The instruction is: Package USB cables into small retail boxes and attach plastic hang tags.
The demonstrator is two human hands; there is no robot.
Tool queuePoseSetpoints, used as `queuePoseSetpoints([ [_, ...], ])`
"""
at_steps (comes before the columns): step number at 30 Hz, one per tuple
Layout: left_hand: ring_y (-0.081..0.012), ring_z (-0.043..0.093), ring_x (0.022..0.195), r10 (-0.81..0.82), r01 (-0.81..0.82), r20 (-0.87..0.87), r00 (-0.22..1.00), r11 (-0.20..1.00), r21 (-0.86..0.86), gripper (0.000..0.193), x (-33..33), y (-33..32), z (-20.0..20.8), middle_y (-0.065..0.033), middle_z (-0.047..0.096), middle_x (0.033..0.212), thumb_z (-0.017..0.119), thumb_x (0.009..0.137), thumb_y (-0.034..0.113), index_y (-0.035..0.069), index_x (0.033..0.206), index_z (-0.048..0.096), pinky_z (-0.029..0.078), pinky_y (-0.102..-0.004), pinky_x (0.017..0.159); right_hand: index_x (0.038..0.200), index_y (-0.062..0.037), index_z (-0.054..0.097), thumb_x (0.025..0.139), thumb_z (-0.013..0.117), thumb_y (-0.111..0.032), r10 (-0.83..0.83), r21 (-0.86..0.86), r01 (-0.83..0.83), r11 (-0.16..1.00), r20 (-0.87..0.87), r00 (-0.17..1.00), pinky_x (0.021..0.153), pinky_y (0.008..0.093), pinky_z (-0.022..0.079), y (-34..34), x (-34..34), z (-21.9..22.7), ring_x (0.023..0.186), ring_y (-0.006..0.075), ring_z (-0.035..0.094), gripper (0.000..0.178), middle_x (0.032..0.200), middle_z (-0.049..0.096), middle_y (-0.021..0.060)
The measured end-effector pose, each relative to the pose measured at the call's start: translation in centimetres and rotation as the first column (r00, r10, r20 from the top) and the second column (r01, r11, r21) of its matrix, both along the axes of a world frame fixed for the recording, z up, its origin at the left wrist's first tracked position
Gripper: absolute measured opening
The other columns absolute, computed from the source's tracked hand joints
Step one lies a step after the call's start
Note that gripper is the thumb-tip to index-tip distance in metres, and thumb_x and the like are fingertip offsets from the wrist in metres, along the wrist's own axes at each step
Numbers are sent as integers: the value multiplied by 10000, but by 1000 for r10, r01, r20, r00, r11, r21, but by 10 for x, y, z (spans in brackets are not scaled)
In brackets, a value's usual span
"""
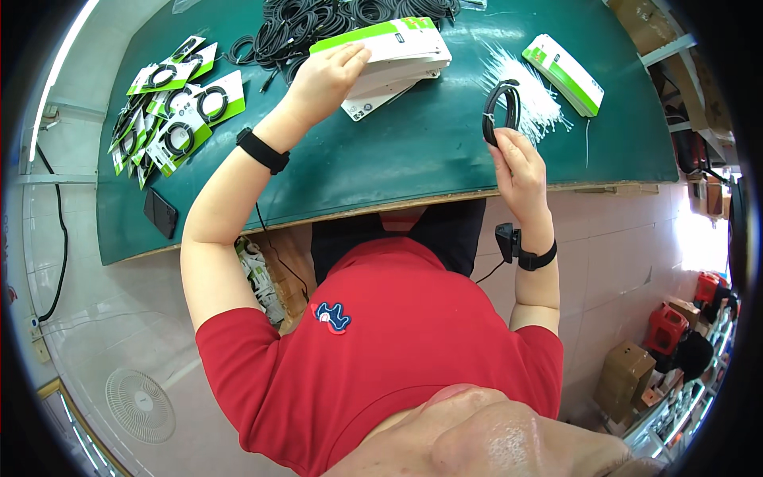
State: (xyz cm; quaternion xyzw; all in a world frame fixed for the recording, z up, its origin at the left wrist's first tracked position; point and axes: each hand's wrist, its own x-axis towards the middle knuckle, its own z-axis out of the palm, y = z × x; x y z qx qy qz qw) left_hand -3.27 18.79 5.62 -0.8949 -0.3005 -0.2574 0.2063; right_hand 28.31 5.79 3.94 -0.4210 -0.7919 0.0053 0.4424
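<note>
While the right hand [521, 171] pinches a black coil [489, 119] by its lower end at the upper right of the frame, apparently so the loop stands free, the left hand [322, 83], upper centre, lies fingers together on the cards [409, 48], seemingly steadying them. White ties [536, 105] fan out beside the coil, probably for easy reach. The left thumb is hidden, so whether that hand grips cannot be told. The top edge cuts off the cable pile [310, 28]; carded coils [171, 111], upper left, overlap too much to count.
</note>
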Motion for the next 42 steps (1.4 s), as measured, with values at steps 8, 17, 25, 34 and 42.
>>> queuePoseSetpoints([
  [8, -229, 678, 936, 14, -13, 12, 1000, 999, -49, 280, 2, -8, -6, -79, 691, 1060, 656, 782, 52, 63, 1062, 658, 552, -322, 739, 1034, 39, 643, 808, 685, 19, 9, -7, -9, 1000, 6, 1000, 694, 355, 538, 0, -11, 5, 814, 322, 658, 231, 980, 657, 164],
  [17, -245, 658, 894, 93, -102, 216, 972, 994, 34, 275, 2, -103, 43, -73, 677, 1028, 670, 769, -3, 70, 1034, 679, 534, -334, 723, 1046, 38, 642, 835, 669, 28, -5, -30, -5, 1000, -314, 950, 674, 310, 527, 2, -22, 31, 791, 265, 666, 213, 975, 668, 158],
  [25, -279, 615, 917, 136, -35, 304, 943, 949, -315, 256, 20, -200, -19, -90, 609, 1026, 712, 683, 0, 81, 924, 689, 516, -360, 737, 982, -28, 655, 807, 652, -67, 399, -318, -372, 872, 22, 917, 640, 374, 518, -9, -86, 38, 756, 311, 643, 180, 873, 646, 122],
  [34, -289, 635, 863, -31, 191, 556, 831, 954, -232, 239, 14, -205, -52, -125, 570, 1009, 751, 640, -69, -19, 854, 655, 547, -384, 731, 963, -67, 683, 791, 703, -159, 582, -584, -521, 623, -100, 807, 697, 363, 521, -10, -95, 22, 806, 298, 653, 196, 888, 676, 95],
  [42, -276, 640, 873, -2, 191, 573, 819, 944, -269, 227, 20, -204, -46, -106, 604, 929, 742, 660, -59, -7, 864, 658, 545, -382, 750, 953, -85, 686, 796, 716, -146, 593, -587, -564, 581, -170, 787, 651, 343, 510, -8, -80, 7, 737, 273, 641, 171, 855, 680, 81],
])
